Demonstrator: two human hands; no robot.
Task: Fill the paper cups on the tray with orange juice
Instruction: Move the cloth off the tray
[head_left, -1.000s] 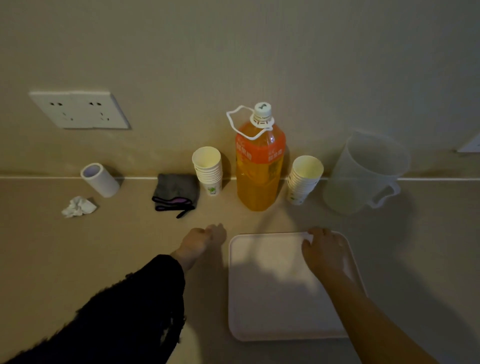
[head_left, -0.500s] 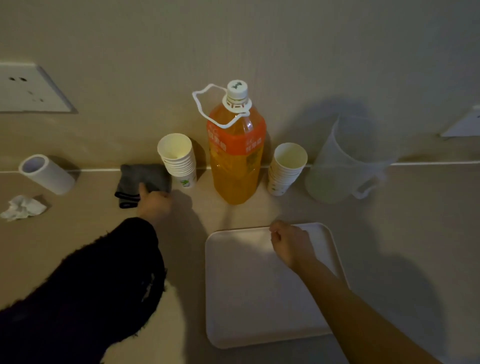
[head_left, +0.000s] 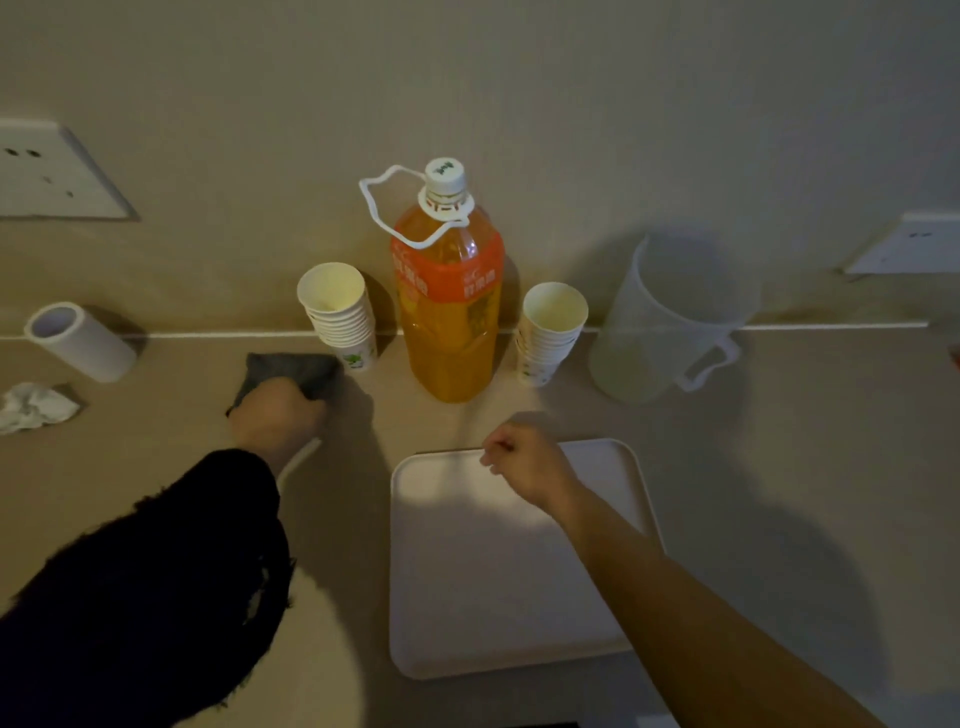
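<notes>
At the counter: left hand (head_left: 278, 413) on cloth (head_left: 291, 370), right hand (head_left: 524, 462) above tray (head_left: 467, 613).
The left hand grips the grey cloth with curled fingers; the right hand is a fist holding nothing over the tray's far edge. The capped juice bottle (head_left: 449, 317) stands between the left cup stack (head_left: 340, 312) and right cup stack (head_left: 550, 332).

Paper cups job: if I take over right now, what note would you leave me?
Left hand grips the dark grey folded cloth on the counter.
Right hand hovers over the white rectangular tray, fingers curled, holding nothing.
Capped plastic orange juice bottle stands by the wall between the left stack of white paper cups and the right stack.
Done: tray out. Left: set cups on it, uncap, pour.
</notes>
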